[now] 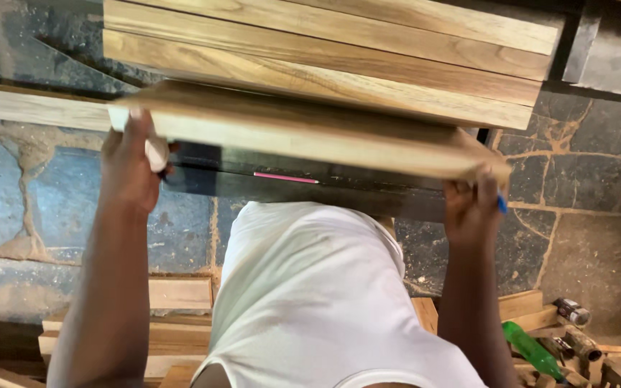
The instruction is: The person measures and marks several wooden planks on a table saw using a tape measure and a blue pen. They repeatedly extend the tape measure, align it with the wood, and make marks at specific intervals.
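Wooden board [303, 133] between left hand [132, 169] and right hand [472, 208]

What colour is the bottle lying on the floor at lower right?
Green: the bottle lies among wood offcuts, clearest in the head view.

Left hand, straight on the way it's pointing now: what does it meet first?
Likely the stacked planks. The left hand grips the near board at its end, fingers aimed up-frame toward that stack lying just beyond. Depth between them is unclear.
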